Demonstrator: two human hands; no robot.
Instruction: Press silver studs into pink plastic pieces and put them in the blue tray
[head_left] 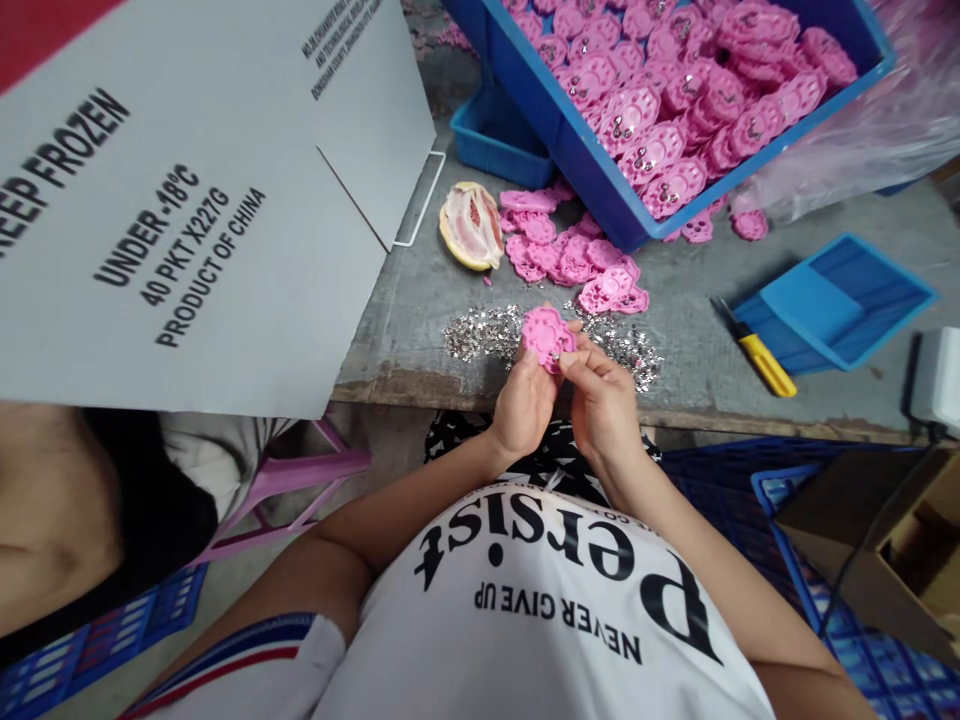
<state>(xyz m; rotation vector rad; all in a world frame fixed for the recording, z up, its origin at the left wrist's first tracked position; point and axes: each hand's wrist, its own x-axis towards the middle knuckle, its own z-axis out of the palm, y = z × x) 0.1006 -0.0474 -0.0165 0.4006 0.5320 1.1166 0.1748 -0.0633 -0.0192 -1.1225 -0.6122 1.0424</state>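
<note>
My left hand [523, 405] holds a pink plastic piece [546, 333] with a rounded, scalloped outline, just above the table's front edge. My right hand [602, 395] is closed in a pinch at the piece's lower right edge; whatever lies between thumb and finger is too small to make out. Under and beside both hands spreads a heap of small shiny metal parts [480, 333]. Beyond it lies a loose pile of similar pink plastic pieces [574, 255]. A large blue bin [600, 165] full of such pieces, several with metal bits on them, stands behind the pile.
A grey printed carton [247, 200] blocks the left side. A cut pomelo [471, 228] and a small blue tray [499, 140] sit near it. To the right are a yellow-handled screwdriver [769, 365] and another blue tray [840, 300]. Another person's arm [56, 500] shows at far left.
</note>
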